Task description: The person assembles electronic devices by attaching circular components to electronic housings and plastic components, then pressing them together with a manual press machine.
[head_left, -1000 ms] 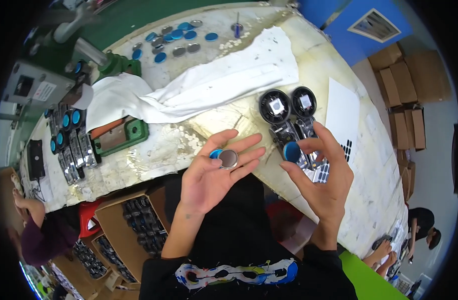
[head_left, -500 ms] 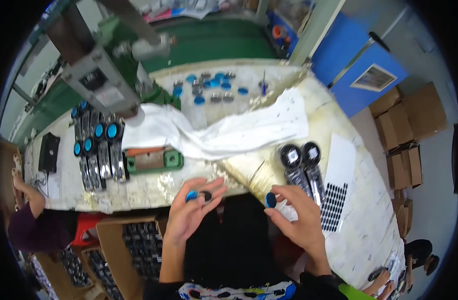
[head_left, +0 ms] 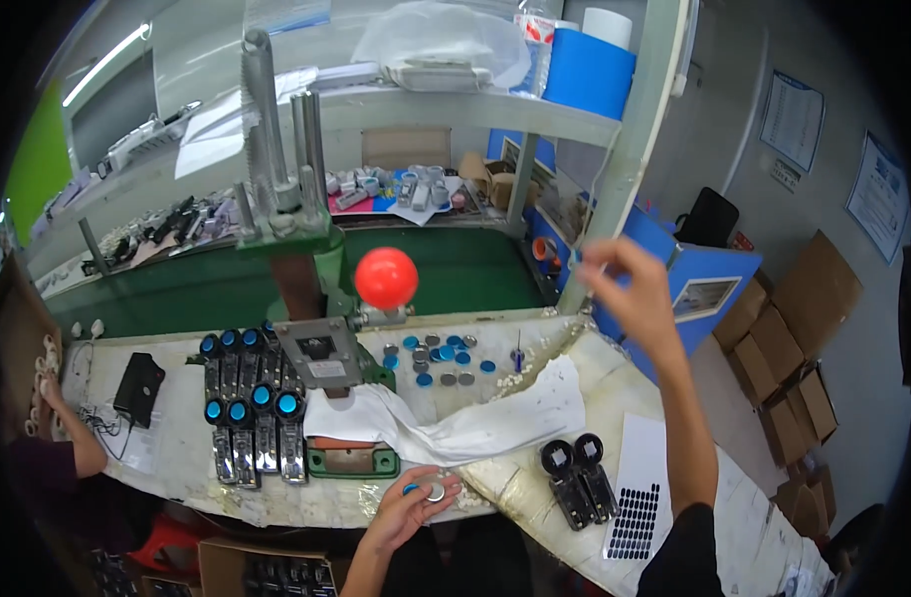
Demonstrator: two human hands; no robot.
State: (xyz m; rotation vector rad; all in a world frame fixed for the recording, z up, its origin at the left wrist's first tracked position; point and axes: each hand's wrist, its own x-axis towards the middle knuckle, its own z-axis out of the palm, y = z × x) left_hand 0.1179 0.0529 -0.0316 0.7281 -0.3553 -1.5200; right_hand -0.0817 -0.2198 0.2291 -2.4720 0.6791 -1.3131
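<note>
1. The person's left hand (head_left: 402, 513) lay palm up over the near edge of the table (head_left: 749, 509), its fingers loosely spread. It carried a silver disc (head_left: 436, 492) on the fingers and a blue disc (head_left: 411, 489) just beside it.
2. The right hand (head_left: 637, 289) hung high, in front of a blue panel (head_left: 709, 274) past the table's far right corner. Thumb and fingertips curled toward each other, but they were blurred, and I couldn't tell whether they pinched anything.
3. More loose discs (head_left: 447, 353), blue and silver, lay scattered near the far edge, with a purple-handled tool (head_left: 518, 360) to their right.
4. A white cloth (head_left: 495, 428) stretched between those discs and the near edge, its left end draped against a green metal base (head_left: 384, 462).
5. Above that base stood a press (head_left: 321, 350) with a red ball (head_left: 386, 279) on its lever.
6. Left of the press, black devices (head_left: 267, 443) with blue round tops lay in two rows, reaching toward the near edge.
7. Two black round-headed devices (head_left: 579, 488) lay toward the table's right end, beside a white sheet (head_left: 642, 443) of dark stickers.
</note>
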